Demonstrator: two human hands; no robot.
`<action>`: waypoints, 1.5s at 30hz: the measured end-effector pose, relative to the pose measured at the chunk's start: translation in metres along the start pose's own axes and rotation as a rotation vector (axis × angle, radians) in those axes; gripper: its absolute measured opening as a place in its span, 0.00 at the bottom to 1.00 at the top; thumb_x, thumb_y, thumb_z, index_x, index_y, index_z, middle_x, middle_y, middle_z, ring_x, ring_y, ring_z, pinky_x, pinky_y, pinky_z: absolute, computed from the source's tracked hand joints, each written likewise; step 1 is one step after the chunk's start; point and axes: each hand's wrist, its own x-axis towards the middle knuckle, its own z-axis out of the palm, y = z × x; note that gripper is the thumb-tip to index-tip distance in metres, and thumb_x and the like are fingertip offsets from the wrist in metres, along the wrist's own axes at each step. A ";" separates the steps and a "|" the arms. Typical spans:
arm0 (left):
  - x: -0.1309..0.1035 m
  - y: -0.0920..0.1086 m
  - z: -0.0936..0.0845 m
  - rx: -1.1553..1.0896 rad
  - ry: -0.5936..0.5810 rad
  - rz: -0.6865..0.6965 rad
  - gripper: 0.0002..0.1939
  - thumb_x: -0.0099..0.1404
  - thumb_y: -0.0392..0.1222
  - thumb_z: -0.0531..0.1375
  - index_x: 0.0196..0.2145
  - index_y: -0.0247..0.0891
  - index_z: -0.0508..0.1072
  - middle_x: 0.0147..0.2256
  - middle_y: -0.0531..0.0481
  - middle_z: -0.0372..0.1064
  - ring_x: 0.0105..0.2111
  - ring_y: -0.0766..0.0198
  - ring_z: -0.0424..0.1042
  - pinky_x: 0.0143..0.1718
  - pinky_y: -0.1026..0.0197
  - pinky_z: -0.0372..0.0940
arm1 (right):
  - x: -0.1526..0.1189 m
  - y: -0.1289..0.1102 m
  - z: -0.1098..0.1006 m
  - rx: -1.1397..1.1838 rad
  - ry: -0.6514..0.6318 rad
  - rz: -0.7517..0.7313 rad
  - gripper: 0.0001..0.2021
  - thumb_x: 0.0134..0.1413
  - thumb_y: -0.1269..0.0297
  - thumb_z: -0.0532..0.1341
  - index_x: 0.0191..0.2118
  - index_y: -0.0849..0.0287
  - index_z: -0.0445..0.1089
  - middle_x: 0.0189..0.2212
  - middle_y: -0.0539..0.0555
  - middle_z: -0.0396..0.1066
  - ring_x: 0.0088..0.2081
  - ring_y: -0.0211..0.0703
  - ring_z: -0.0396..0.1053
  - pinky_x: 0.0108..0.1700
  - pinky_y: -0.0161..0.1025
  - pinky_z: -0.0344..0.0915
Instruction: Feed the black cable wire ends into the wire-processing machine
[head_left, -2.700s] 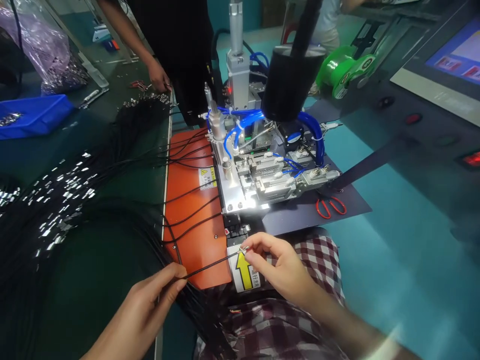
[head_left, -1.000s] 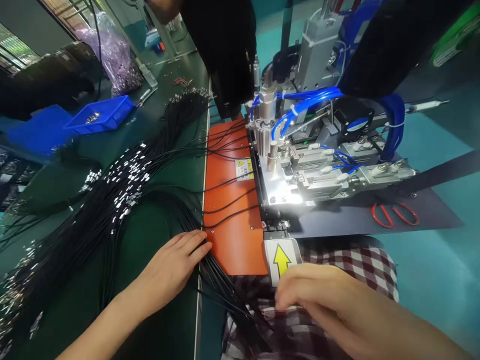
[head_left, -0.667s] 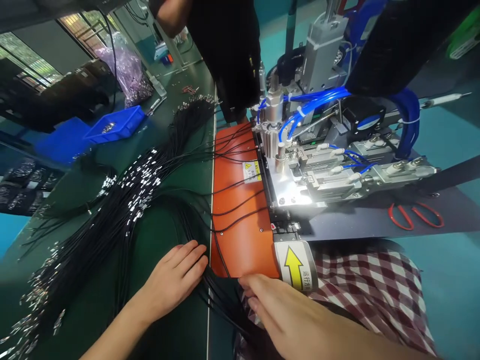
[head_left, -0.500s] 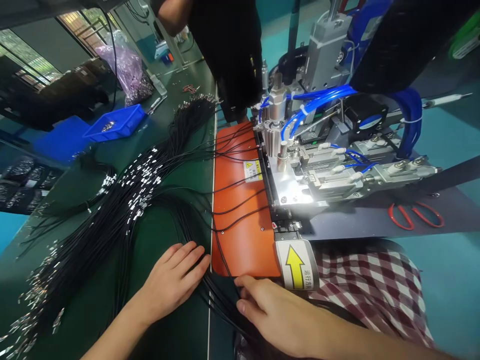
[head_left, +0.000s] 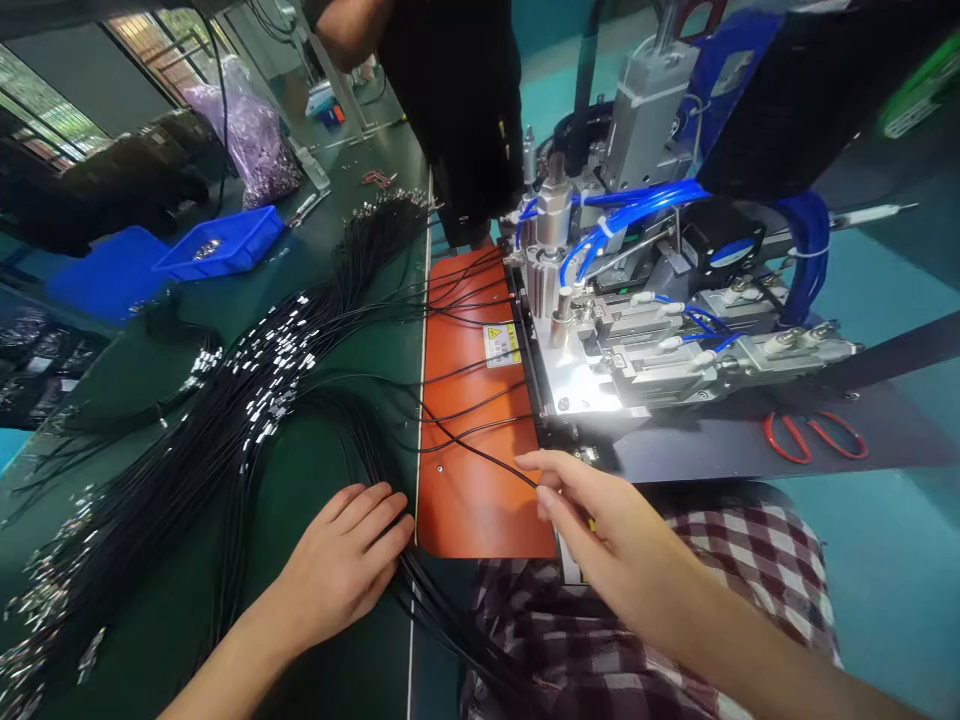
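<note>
My left hand (head_left: 352, 555) rests on a bundle of black cables (head_left: 450, 615) at the green table's edge, its fingers bent over them. Between the thumb and fingers of my right hand (head_left: 600, 515) is the end part of one black cable (head_left: 480, 452), which crosses the orange plate (head_left: 480, 510). The hand is near the front corner of the metal machine (head_left: 577, 370). Several other cables run over the plate to the machine's edge. A large pile of black cables with silvery ends (head_left: 277, 350) lies on the green table (head_left: 300, 520).
A blue tray (head_left: 247, 245) with small metal parts and a plastic bag (head_left: 247, 140) stand at the back left. A person in dark clothes (head_left: 457, 90) stands behind the table. Red-handled scissors (head_left: 814, 437) lie right of the machine. Blue tubes (head_left: 645, 195) arch over it.
My right hand has moved up and to the right, from the plate's lower edge to the machine's front corner, drawing the cable across the plate. My left hand has stayed on the bundle.
</note>
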 end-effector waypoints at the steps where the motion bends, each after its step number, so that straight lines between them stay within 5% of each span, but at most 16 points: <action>1: 0.003 0.001 -0.001 -0.045 -0.033 -0.022 0.15 0.61 0.30 0.52 0.44 0.36 0.70 0.44 0.43 0.71 0.47 0.50 0.65 0.47 0.47 0.57 | 0.000 0.003 -0.008 -0.040 -0.060 0.014 0.12 0.61 0.67 0.49 0.46 0.55 0.66 0.26 0.50 0.69 0.26 0.40 0.66 0.28 0.36 0.60; 5: 0.025 0.012 -0.008 -0.176 -0.049 -0.067 0.17 0.61 0.30 0.51 0.47 0.35 0.68 0.46 0.41 0.69 0.48 0.51 0.64 0.49 0.45 0.55 | -0.009 0.014 -0.023 -0.125 -0.177 0.083 0.11 0.58 0.69 0.53 0.44 0.53 0.66 0.24 0.47 0.68 0.25 0.39 0.65 0.26 0.35 0.59; 10: 0.083 0.039 -0.005 -0.314 0.039 0.084 0.20 0.66 0.32 0.51 0.56 0.34 0.59 0.51 0.40 0.64 0.52 0.53 0.59 0.51 0.51 0.55 | -0.018 0.019 -0.029 0.110 -0.183 0.118 0.11 0.56 0.72 0.54 0.44 0.52 0.65 0.31 0.47 0.69 0.32 0.39 0.67 0.35 0.35 0.64; 14: 0.112 0.050 0.006 -0.391 -0.022 0.051 0.11 0.69 0.36 0.48 0.44 0.38 0.68 0.36 0.47 0.69 0.36 0.59 0.65 0.37 0.57 0.60 | -0.024 0.027 -0.047 0.347 -0.241 0.152 0.22 0.47 0.76 0.61 0.49 0.52 0.62 0.39 0.48 0.69 0.39 0.38 0.68 0.42 0.36 0.65; 17: 0.112 0.049 0.012 -0.424 -0.013 -0.023 0.13 0.69 0.36 0.45 0.38 0.36 0.69 0.32 0.47 0.67 0.30 0.61 0.64 0.31 0.59 0.58 | -0.030 0.037 -0.054 0.456 -0.209 0.176 0.24 0.46 0.74 0.64 0.49 0.52 0.63 0.38 0.49 0.69 0.39 0.39 0.69 0.43 0.37 0.66; 21: 0.113 0.052 0.010 -0.425 -0.030 -0.058 0.12 0.69 0.36 0.46 0.39 0.37 0.69 0.32 0.48 0.66 0.31 0.60 0.64 0.32 0.58 0.57 | -0.028 0.047 -0.046 0.464 0.019 0.172 0.06 0.54 0.69 0.60 0.39 0.56 0.69 0.30 0.48 0.71 0.31 0.37 0.69 0.39 0.37 0.67; 24: 0.126 0.061 0.002 -0.446 -0.080 -0.081 0.10 0.68 0.39 0.48 0.40 0.38 0.68 0.34 0.47 0.66 0.34 0.58 0.64 0.36 0.56 0.58 | -0.022 0.046 -0.042 0.464 0.067 0.157 0.01 0.53 0.68 0.61 0.32 0.58 0.69 0.24 0.47 0.70 0.27 0.36 0.68 0.34 0.35 0.66; 29: 0.155 0.076 -0.005 -0.778 -0.122 -0.122 0.10 0.68 0.41 0.49 0.39 0.39 0.68 0.33 0.49 0.66 0.33 0.61 0.64 0.34 0.60 0.59 | -0.017 0.042 -0.048 0.527 0.096 0.122 0.02 0.52 0.69 0.62 0.34 0.58 0.69 0.24 0.48 0.71 0.28 0.36 0.69 0.32 0.34 0.66; 38: 0.160 0.078 0.013 -1.476 -0.178 -0.520 0.13 0.66 0.47 0.52 0.32 0.37 0.70 0.23 0.55 0.61 0.20 0.71 0.56 0.17 0.70 0.51 | -0.008 0.053 -0.047 0.672 0.184 0.198 0.05 0.54 0.64 0.60 0.33 0.60 0.69 0.27 0.50 0.71 0.26 0.35 0.67 0.31 0.33 0.64; 45: 0.158 0.078 0.018 -1.564 -0.164 -0.529 0.12 0.65 0.47 0.53 0.31 0.37 0.68 0.23 0.56 0.58 0.20 0.72 0.55 0.17 0.71 0.51 | -0.002 0.044 -0.034 0.396 0.252 0.088 0.05 0.54 0.66 0.60 0.29 0.59 0.69 0.23 0.48 0.66 0.25 0.36 0.64 0.29 0.34 0.61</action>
